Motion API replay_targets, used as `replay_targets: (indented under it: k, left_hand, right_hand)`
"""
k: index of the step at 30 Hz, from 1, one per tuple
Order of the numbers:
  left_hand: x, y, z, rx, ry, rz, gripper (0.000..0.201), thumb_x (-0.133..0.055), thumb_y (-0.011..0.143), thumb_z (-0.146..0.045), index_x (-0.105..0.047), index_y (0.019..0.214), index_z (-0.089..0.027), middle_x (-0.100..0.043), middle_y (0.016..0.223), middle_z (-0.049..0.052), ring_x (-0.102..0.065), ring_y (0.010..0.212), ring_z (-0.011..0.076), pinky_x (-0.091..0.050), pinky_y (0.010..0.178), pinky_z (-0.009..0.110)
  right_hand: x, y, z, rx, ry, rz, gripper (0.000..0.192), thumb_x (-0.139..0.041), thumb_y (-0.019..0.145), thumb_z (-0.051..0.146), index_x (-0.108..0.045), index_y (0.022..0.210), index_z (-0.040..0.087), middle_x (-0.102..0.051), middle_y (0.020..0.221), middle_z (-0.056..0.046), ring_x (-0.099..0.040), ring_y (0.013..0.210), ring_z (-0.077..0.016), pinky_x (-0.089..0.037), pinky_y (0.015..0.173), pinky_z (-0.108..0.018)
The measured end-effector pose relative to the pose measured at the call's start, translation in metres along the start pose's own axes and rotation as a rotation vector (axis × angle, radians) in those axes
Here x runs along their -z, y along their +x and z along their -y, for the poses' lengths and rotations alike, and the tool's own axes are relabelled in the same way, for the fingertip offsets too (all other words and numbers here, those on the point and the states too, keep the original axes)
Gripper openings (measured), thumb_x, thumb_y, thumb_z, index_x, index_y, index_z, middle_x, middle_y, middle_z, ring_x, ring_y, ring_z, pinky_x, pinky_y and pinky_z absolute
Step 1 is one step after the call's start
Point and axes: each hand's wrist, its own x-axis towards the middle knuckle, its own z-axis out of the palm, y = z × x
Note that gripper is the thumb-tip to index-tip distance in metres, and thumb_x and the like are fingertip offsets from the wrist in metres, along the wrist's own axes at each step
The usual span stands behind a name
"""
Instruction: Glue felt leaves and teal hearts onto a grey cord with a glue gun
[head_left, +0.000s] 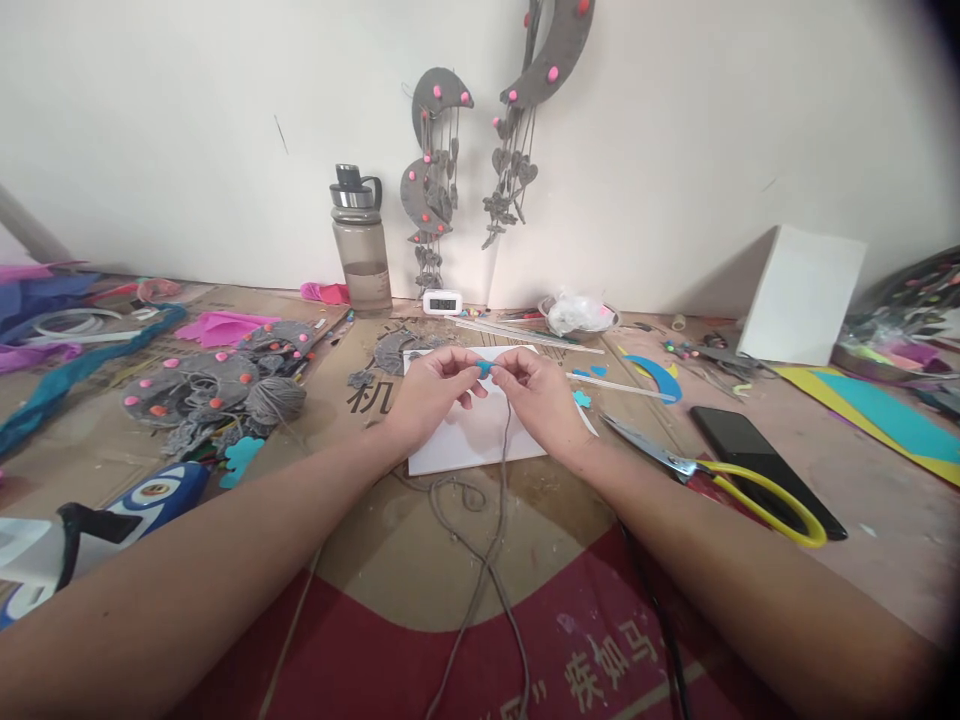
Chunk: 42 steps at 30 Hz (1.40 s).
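Over the white sheet (pixel 480 440), both hands (pixel 487 385) pinching a small blue piece (pixel 485 369), grey cord (pixel 504 450) trailing toward the person

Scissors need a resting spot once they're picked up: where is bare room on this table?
Bare cardboard lies between the grey yarn ball and the left hand. The tabletop right of the phone is also free. It is crowded around the scissors and the felt pieces.

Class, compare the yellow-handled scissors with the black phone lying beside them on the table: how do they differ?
The scissors have bright yellow handles and pointed metal blades; the phone is a plain black slab. The scissors taper to a point aimed toward the right hand; the phone keeps an even width. Both lie flat, untouched, side by side on the cardboard-covered table.
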Motion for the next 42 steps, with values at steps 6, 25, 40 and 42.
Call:
replay_targets:
  k: [6,25,40,42]
  left_hand:
    - [0.0,-0.003,-0.005,-0.058,0.239,-0.045,0.023,-0.067,0.074,-0.034,-0.069,0.089,-0.017,-0.062,0.061,0.0,-0.046,0.045,0.0074,-0.037,0.042,0.021]
    - [-0.001,-0.004,-0.002,-0.08,0.222,-0.087,0.019,-0.066,0.075,-0.033,-0.066,0.078,-0.014,-0.067,0.066,0.004,-0.064,0.059,0.014,-0.053,0.061,0.027]
    - [-0.002,-0.004,0.001,-0.076,0.145,-0.044,0.017,-0.065,0.076,-0.031,-0.063,0.079,-0.014,-0.065,0.063,0.001,-0.062,0.058,0.0118,-0.051,0.062,0.025]
    - [-0.001,-0.004,0.002,-0.064,0.141,-0.052,0.017,-0.066,0.076,-0.031,-0.063,0.078,-0.014,-0.066,0.064,0.002,-0.063,0.059,0.0121,-0.051,0.063,0.026]
  right_hand:
    - [0.005,-0.005,-0.002,0.155,-0.189,0.001,0.01,-0.049,0.085,0.024,-0.056,0.078,0.021,-0.06,0.076,-0.001,-0.052,0.071,-0.0145,-0.04,0.068,-0.029]
    - [0.003,-0.013,0.001,0.233,-0.245,-0.043,0.009,-0.049,0.088,0.025,-0.055,0.082,0.022,-0.059,0.077,-0.001,-0.051,0.069,-0.0142,-0.04,0.066,-0.028]
    - [0.001,-0.011,-0.001,0.102,-0.111,-0.065,0.011,-0.052,0.085,0.027,-0.057,0.078,0.021,-0.062,0.072,0.0,-0.051,0.061,-0.0123,-0.038,0.06,-0.026]
    - [0.001,-0.011,-0.002,0.09,-0.103,-0.061,0.011,-0.052,0.085,0.028,-0.057,0.078,0.021,-0.062,0.072,0.001,-0.051,0.061,-0.0123,-0.038,0.06,-0.026]
